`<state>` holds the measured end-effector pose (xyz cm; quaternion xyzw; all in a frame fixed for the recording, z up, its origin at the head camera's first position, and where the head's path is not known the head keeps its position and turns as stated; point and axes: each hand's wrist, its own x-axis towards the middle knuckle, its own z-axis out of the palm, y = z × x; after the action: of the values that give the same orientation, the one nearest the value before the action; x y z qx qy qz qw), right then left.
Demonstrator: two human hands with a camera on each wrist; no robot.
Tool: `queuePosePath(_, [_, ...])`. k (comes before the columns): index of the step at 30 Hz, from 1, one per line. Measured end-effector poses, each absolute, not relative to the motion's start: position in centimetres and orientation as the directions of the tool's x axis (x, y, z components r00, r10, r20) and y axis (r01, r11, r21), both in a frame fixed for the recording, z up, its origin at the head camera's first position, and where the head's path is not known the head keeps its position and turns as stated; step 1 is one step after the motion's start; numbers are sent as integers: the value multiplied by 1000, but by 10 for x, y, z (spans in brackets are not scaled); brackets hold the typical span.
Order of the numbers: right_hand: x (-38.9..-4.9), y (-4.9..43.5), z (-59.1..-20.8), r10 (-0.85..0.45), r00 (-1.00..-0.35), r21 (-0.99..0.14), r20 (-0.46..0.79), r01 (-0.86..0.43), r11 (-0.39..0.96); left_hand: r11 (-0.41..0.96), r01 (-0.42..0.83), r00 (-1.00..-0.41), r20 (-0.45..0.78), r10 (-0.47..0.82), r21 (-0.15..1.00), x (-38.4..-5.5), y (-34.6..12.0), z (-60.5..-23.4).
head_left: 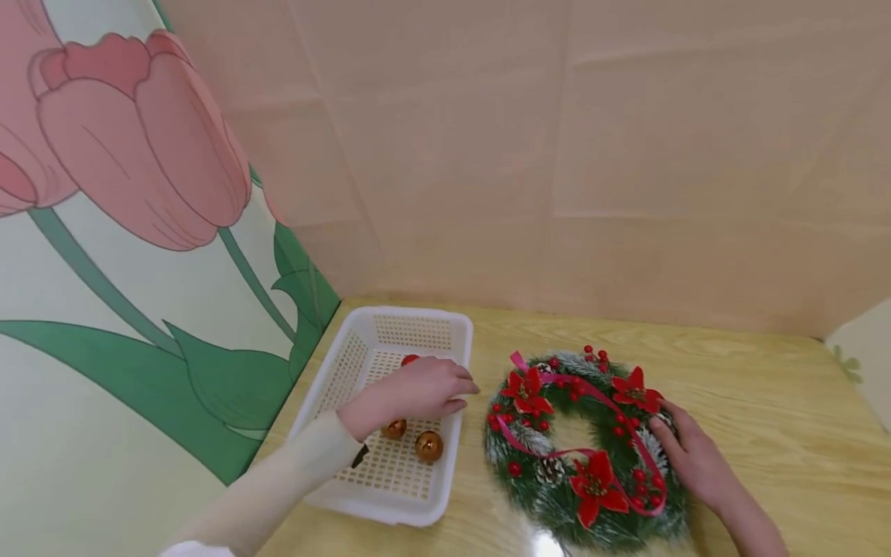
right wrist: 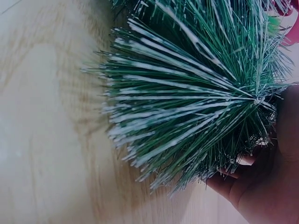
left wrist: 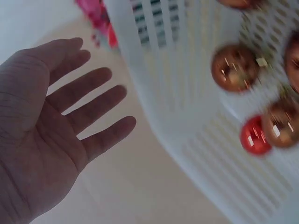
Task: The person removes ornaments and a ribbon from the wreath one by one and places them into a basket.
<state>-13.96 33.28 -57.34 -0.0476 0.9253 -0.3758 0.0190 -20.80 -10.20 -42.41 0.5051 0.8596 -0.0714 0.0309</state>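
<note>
My left hand (head_left: 430, 387) hangs over the right side of a white plastic basket (head_left: 452, 456). Its fingers are spread and hold nothing, as the left wrist view also shows. Inside the basket lie shiny copper-gold balls (head_left: 428, 446) and a red ball (left wrist: 255, 135), partly hidden by the arm in the head view. On the table, my right hand (head_left: 698, 456) grips the right edge of a green Christmas wreath (head_left: 543, 495), thumb on top and other fingers partly hidden by needles. A pink ribbon (head_left: 663, 495) lies loosely across the wreath among red flowers, berries and pinecones.
The light wood table (head_left: 786, 433) extends right of the wreath. A beige cloth-like backdrop (head_left: 557, 155) stands behind the table, and a tulip-printed panel (head_left: 139, 155) rises at the left. The basket stands left of the wreath, with a narrow gap between them.
</note>
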Motion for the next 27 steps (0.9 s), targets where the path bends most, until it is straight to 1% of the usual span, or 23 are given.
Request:
queuePosePath(4, [-141, 332, -573, -103, -995, -698, 19, -87, 711, 395, 910, -413, -172, 894, -127, -205, -70, -439])
queuePosePath(7, [-141, 332, -572, -103, -994, -700, 17, -86, 709, 337, 923, -371, -196, 908, -184, -200, -53, -451])
queuePosePath(11, [-139, 334, -571, -107, -994, -701, 2, -78, 709, 263, 917, -329, -193, 924, -300, -193, -44, -463])
queuePosePath(14, [-138, 335, -571, -109, -994, -702, -1, -77, 708, 219, 915, -287, -168, 943, -338, -191, -41, -464])
queuePosePath(16, [-137, 335, -570, -107, -994, -700, -1, -76, 710, 206, 925, -265, -151, 952, -320, -191, -40, -460])
queuePosePath(19, [-137, 336, -570, -107, -994, -696, -8, -71, 714, 200, 947, -239, -134, 962, -251, -191, -39, -451])
queuePosePath(25, [-137, 334, -570, -102, -994, -697, -25, -56, 715, 193, 981, -193, -114, 974, -10, -189, -37, -429])
queuePosePath(27, [-137, 333, -570, -100, -995, -700, -26, -53, 713, 201, 977, -192, -110, 975, 76, -189, -36, -420])
